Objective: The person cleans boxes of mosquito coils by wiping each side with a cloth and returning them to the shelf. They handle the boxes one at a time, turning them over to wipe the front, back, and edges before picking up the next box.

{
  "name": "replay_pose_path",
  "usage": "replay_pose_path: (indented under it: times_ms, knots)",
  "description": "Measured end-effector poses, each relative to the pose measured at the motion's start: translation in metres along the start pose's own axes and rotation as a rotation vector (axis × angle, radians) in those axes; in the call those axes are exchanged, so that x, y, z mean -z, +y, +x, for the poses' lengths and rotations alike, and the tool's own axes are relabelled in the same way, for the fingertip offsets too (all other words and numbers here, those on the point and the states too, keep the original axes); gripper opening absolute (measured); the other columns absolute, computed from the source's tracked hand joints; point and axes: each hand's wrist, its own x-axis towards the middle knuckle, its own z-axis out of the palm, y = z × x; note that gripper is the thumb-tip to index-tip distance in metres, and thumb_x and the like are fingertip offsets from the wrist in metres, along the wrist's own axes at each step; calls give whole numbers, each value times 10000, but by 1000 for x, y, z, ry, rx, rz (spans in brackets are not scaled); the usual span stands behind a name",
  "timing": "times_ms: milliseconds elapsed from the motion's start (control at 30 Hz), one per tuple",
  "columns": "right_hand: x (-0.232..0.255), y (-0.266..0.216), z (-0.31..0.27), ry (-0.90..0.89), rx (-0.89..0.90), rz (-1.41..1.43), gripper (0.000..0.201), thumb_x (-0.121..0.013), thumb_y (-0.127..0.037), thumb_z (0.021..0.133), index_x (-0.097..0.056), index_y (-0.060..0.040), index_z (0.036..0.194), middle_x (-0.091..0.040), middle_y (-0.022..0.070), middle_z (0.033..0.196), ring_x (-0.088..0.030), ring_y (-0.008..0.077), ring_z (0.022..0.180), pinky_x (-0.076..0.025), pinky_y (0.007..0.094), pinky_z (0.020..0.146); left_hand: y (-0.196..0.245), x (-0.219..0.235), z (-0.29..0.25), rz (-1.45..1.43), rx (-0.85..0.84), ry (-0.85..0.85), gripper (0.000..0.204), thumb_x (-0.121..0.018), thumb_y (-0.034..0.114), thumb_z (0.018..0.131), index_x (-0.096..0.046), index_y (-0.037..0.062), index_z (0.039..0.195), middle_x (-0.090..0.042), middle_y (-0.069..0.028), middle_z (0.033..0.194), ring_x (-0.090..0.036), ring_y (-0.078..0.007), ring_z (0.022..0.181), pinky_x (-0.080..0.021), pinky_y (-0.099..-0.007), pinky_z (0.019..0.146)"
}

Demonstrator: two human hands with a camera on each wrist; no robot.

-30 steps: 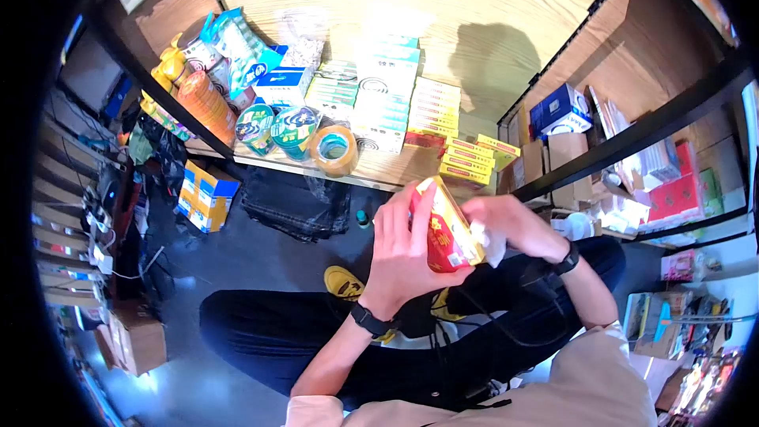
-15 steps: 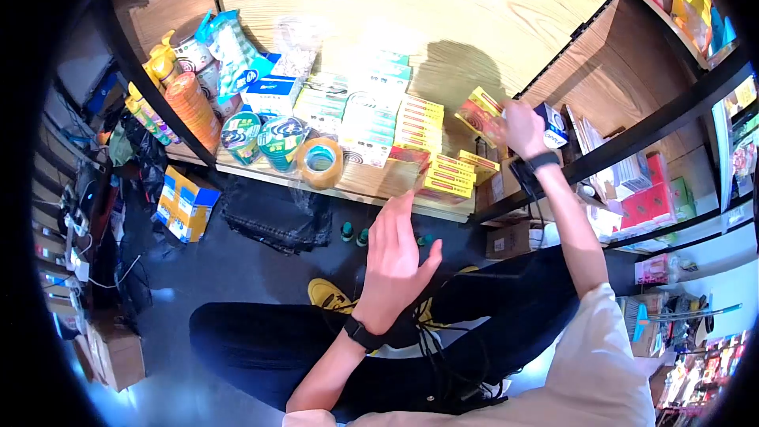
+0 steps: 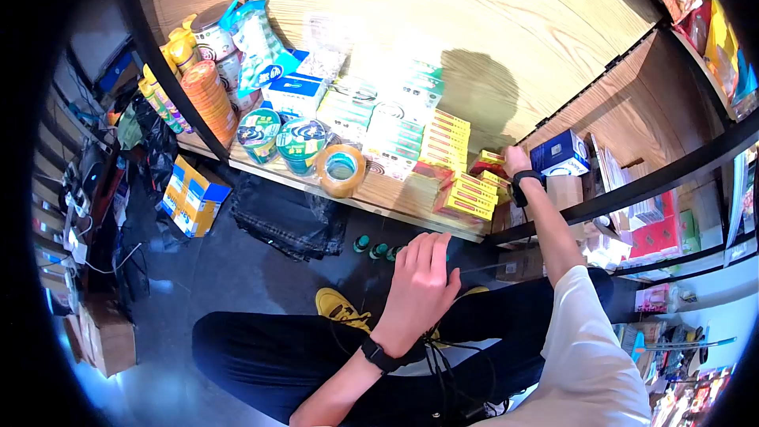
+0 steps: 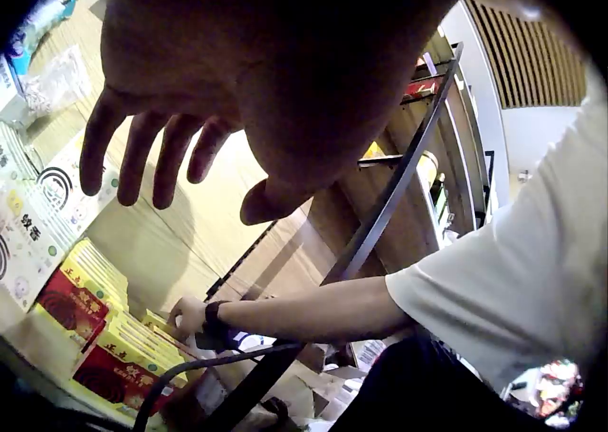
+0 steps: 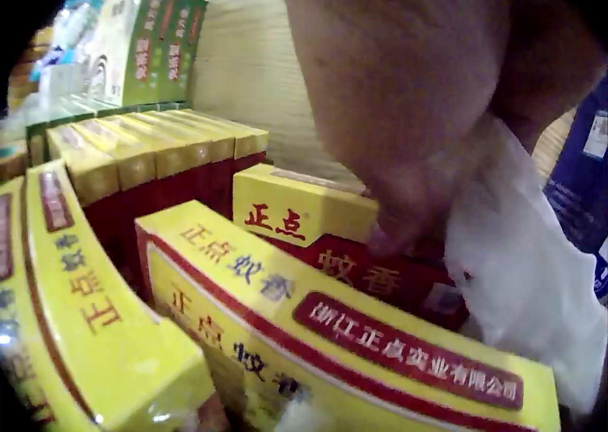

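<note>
My right hand (image 3: 516, 160) reaches onto the shelf at the right end of the yellow boxes. In the right wrist view it grips a yellow-and-red mosquito coil box (image 5: 304, 204), standing behind another mosquito coil box (image 5: 356, 332). A crumpled white tissue (image 5: 522, 252) hangs from the same hand. My left hand (image 3: 419, 283) hovers in front of the shelf edge, over my lap. Its fingers (image 4: 138, 157) are extended and hold nothing. Beside the right hand, more mosquito coil boxes (image 3: 466, 194) stand in a row, with a taller row (image 3: 445, 138) to their left.
The wooden shelf (image 3: 379, 209) also carries a tape roll (image 3: 340, 171), green round tubs (image 3: 300, 145), white-green boxes and orange discs (image 3: 209, 99). A blue box (image 3: 561, 154) stands right of my right hand. A black shelf bar (image 3: 632, 186) crosses below it. Black plastic bags (image 3: 288, 217) lie on the floor.
The left hand let go of the mosquito coil box. The right hand carried it forward to the shelf and lowered it among the yellow boxes. The left hand stayed over the lap.
</note>
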Motion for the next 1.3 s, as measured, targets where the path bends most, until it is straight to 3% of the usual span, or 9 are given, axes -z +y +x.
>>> replay_pose_path:
  times_ms: [67, 333, 400, 500, 700, 800, 867, 1000, 1300]
  knots:
    - [-23, 9, 4, 42, 6, 29, 194, -649, -26, 827, -756, -32, 988, -715, 257, 1077, -697, 420, 1039, -585, 504, 899, -1, -3, 1, 4, 10, -33, 537, -734, 86, 827, -533, -45, 1308, -595, -213, 1243, -570, -368, 1212, -451, -454, 1037]
    - [4, -14, 3, 342, 263, -12, 121, -613, -61, 851, -708, 13, 843, -705, 242, 829, -701, 450, 856, -595, 498, 749, 5, -6, 1, 32, 17, -82, 530, -727, 91, 843, -538, -30, 1323, -591, -190, 1257, -556, -354, 1232, -444, -447, 1050]
    - [62, -72, -40, 224, 292, 237, 123, -650, -162, 866, -702, -54, 891, -707, 221, 935, -697, 418, 890, -574, 516, 799, 6, -7, 0, 20, 13, -82, 529, -727, 90, 839, -540, -33, 1319, -591, -190, 1256, -557, -353, 1230, -445, -448, 1048]
    - [61, -119, -63, 225, 488, 293, 252, -732, -286, 868, -671, -83, 1005, -677, 137, 1003, -654, 346, 1032, -565, 483, 819, 8, -11, -2, 0, -5, -80, 521, -731, 83, 828, -548, -36, 1301, -593, -190, 1249, -565, -355, 1215, -453, -449, 1037]
    - [26, -167, -59, 410, 513, -63, 306, -723, -257, 799, -640, -32, 989, -670, 109, 1013, -645, 278, 1039, -577, 409, 781, 11, -8, -6, 15, -50, -7, 504, -750, 68, 788, -562, -33, 1244, -600, -190, 1213, -595, -365, 1155, -482, -443, 981]
    - [18, -163, -54, 411, 504, -120, 281, -711, -230, 792, -648, -34, 983, -672, 118, 1021, -653, 271, 1024, -579, 397, 779, 9, -6, -5, 44, -66, 17, 496, -754, 71, 784, -568, -21, 1235, -601, -184, 1215, -598, -356, 1153, -486, -441, 975]
    - [15, -162, -50, 386, 465, -122, 251, -657, -87, 769, -626, -26, 1011, -674, 121, 1043, -648, 286, 1053, -583, 395, 789, 6, -7, -6, 45, -60, 21, 496, -756, 73, 783, -569, -19, 1233, -601, -181, 1215, -598, -353, 1154, -486, -440, 975]
    - [7, -159, -39, 328, 459, -132, 253, -682, -98, 773, -629, -28, 1010, -681, 132, 1045, -648, 289, 1059, -580, 399, 796, 4, -8, -8, 39, -63, 16, 489, -758, 82, 782, -573, -16, 1224, -600, -176, 1217, -595, -348, 1162, -479, -438, 984]
    - [101, -142, -59, 342, 504, -9, 274, -746, -98, 742, -659, -34, 994, -680, 129, 1025, -657, 298, 1052, -598, 427, 797, 3, -3, -2, 32, -7, 16, 425, -748, 101, 804, -584, 13, 1186, -600, -157, 1205, -593, -333, 1150, -474, -435, 974]
